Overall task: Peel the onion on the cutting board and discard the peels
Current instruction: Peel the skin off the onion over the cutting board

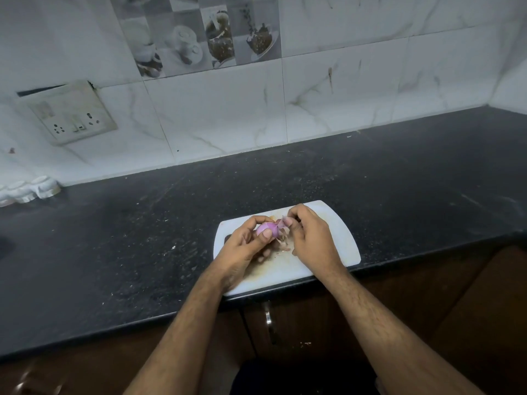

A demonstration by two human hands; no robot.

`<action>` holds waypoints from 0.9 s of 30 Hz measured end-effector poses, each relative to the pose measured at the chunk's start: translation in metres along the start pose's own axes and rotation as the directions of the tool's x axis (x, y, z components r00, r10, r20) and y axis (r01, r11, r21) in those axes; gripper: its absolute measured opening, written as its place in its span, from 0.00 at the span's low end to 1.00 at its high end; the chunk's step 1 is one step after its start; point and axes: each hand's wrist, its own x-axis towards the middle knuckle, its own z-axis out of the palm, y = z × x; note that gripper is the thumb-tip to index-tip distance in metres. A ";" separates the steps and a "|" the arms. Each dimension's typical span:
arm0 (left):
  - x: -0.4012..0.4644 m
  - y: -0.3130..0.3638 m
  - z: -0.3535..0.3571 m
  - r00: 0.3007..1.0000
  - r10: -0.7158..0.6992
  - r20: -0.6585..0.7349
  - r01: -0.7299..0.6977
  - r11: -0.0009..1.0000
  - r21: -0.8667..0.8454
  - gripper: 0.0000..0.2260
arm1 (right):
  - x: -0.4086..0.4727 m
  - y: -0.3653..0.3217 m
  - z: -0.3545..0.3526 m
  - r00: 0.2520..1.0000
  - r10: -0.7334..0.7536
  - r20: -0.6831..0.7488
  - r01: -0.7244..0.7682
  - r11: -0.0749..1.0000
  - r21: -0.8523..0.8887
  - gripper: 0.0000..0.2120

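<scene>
Left hand [244, 243] grips onion [266, 228] above cutting board [339, 240]. Right hand [309, 233] pinches peel [281, 223] just right of onion; pull rightward.

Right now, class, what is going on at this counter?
A person is peeling a small purple onion over a white cutting board on a dark countertop. The left hand grips the onion, while the right hand pinches a strip of peel that is partly pulled away from it. A few loose peels lie on the board beneath the hands; none has been discarded yet.
</scene>
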 end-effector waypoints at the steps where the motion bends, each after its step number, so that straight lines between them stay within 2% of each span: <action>1: 0.000 0.000 0.000 1.000 0.001 0.002 -0.001 1.000 0.002 0.18 | 0.001 0.000 0.000 1.000 0.022 -0.012 -0.022 1.000 0.000 0.06; 7: 0.000 -0.002 -0.002 1.000 0.010 -0.017 -0.010 1.000 0.014 0.19 | 0.000 0.000 0.001 0.997 0.063 -0.049 -0.064 0.998 -0.011 0.05; 9: 0.001 -0.002 -0.002 1.000 0.005 -0.014 -0.005 1.000 0.004 0.18 | 0.001 0.001 0.001 0.989 0.123 -0.087 -0.123 0.992 -0.006 0.07; 13: 0.001 -0.002 -0.002 0.999 0.015 -0.028 -0.015 1.000 -0.008 0.16 | 0.003 0.006 -0.001 0.965 0.205 -0.163 -0.189 0.976 0.108 0.06; 15: 0.001 -0.002 -0.002 0.998 0.006 -0.061 -0.007 1.000 -0.012 0.17 | 0.004 0.008 0.001 0.982 0.157 -0.102 -0.154 0.987 0.037 0.05; 18: 0.000 -0.004 -0.001 0.995 0.003 -0.101 -0.007 1.000 -0.030 0.20 | 0.004 0.005 0.006 0.998 0.064 -0.014 -0.065 0.994 -0.085 0.11; 22: 0.002 -0.007 -0.003 0.992 0.049 -0.115 -0.052 0.998 -0.030 0.20 | 0.000 -0.001 0.001 0.998 -0.031 -0.054 0.034 0.998 0.053 0.12; 27: 0.003 -0.008 -0.003 0.993 0.067 -0.101 -0.069 0.998 -0.012 0.18 | -0.005 -0.001 -0.002 0.994 -0.105 0.022 0.101 0.984 0.144 0.09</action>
